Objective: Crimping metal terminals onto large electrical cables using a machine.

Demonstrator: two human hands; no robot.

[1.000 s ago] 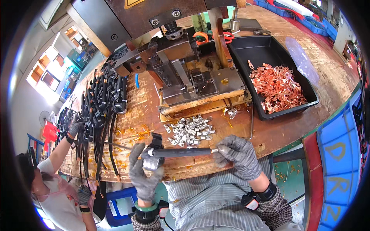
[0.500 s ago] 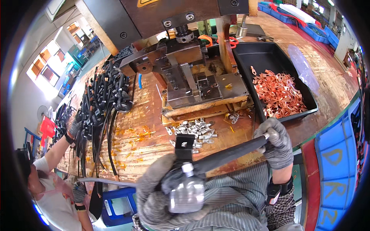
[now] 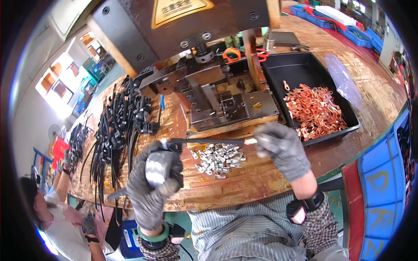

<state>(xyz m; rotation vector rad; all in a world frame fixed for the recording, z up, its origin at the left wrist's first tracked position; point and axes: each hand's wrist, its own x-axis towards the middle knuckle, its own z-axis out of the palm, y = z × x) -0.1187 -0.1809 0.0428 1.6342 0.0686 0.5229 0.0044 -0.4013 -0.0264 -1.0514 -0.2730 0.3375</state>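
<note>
My left hand, in a grey knit glove, is closed around a black part with a shiny face. From it a black cable stretches level to the right, in front of the press. My gloved right hand pinches the cable's far end, where a small coppery tip shows at the fingertips; whether a terminal sits on it is too blurred to tell. Below the cable, silver cable lugs lie heaped on the wooden table.
A black tray of copper lugs stands right of the press. Bundled black cables cover the table's left side. Orange-handled scissors lie behind the press. Blue bins stand at the right; a co-worker sits at the left.
Both hands have moved up and forward over the table, the left also leftward and the right also leftward. The cable has swung from a slant to level, nearer the press.
</note>
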